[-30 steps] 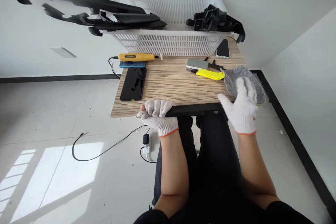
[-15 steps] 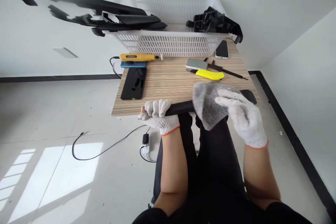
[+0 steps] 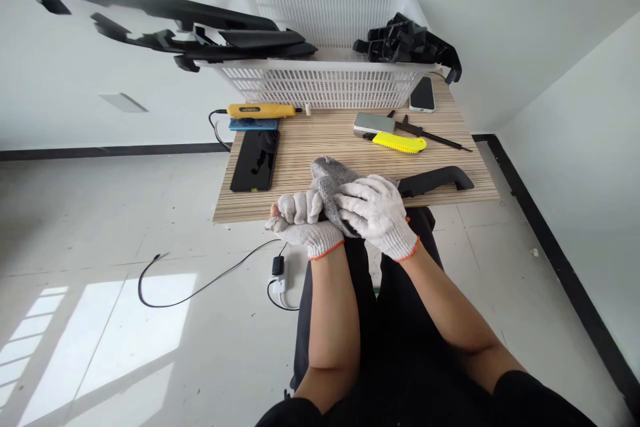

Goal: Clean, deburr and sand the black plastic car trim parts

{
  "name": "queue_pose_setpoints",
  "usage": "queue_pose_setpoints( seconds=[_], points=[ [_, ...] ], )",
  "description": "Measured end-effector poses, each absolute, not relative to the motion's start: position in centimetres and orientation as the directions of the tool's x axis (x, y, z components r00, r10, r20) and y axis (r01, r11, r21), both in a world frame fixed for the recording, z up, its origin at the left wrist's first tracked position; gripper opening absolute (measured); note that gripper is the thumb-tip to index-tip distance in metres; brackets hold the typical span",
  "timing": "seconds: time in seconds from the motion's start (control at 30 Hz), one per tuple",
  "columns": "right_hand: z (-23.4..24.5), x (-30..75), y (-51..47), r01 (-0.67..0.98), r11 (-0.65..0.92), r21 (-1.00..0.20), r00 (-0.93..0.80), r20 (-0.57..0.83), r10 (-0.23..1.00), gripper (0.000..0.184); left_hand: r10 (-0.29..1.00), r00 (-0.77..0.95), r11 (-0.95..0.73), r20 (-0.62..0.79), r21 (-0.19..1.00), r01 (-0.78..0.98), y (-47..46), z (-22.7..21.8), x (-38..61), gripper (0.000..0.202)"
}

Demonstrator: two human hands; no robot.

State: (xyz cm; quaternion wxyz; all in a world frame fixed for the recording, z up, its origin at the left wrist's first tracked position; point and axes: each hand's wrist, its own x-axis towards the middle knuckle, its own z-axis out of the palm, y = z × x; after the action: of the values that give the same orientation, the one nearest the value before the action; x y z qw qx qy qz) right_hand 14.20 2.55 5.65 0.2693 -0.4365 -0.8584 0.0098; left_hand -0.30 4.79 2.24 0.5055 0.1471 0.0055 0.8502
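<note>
A long black plastic part point(image 3: 434, 181) with a curved right end lies across the near edge of the table, over my lap. My left hand point(image 3: 303, 219), in a white knitted glove with an orange cuff, is closed around its left end. My right hand point(image 3: 376, 212), gloved the same way, presses a grey cloth point(image 3: 330, 177) onto the part right beside my left hand. Its fingers are bent over the cloth, which wraps round the part and hides that stretch of it.
A white plastic basket point(image 3: 320, 83) with several black plastic parts point(image 3: 250, 40) stands at the back. On the wood-grain table point(image 3: 310, 140) lie a yellow power tool point(image 3: 263, 111), a black phone point(image 3: 255, 160), a yellow-handled cutter point(image 3: 399, 142), a caliper point(image 3: 433, 136) and another phone point(image 3: 423, 95).
My right hand has slid the grey cloth leftward along the black part, up to my left hand. The part's curved right end now shows. My left hand stays in place.
</note>
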Motion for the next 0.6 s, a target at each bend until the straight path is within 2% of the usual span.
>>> queue_pose_setpoints(
  seconds=[0.13,0.27,0.43,0.6],
  points=[
    [5.9,15.0,2.8,0.741,0.601,-0.298,-0.456,0.432,0.778,0.026,0.861,-0.456,-0.495,0.225,0.163,-0.854,4.5,2.6,-0.5,0.06],
    [6.2,20.6,3.2,0.768,0.557,-0.316,-0.417,0.414,0.809,0.024,0.876,-0.417,-0.455,0.243,0.128,-0.881,4.4,2.7,-0.7,0.058],
    [6.2,24.8,3.5,0.844,0.422,-0.33,-0.291,0.379,0.878,0.022,0.89,-0.402,-0.437,0.215,0.154,-0.886,4.8,2.4,-0.6,0.06],
    [6.1,21.7,4.0,0.759,0.521,-0.391,-0.355,0.421,0.834,0.017,0.878,-0.437,-0.47,0.195,0.181,-0.864,4.9,2.7,-0.6,0.058]
  ],
)
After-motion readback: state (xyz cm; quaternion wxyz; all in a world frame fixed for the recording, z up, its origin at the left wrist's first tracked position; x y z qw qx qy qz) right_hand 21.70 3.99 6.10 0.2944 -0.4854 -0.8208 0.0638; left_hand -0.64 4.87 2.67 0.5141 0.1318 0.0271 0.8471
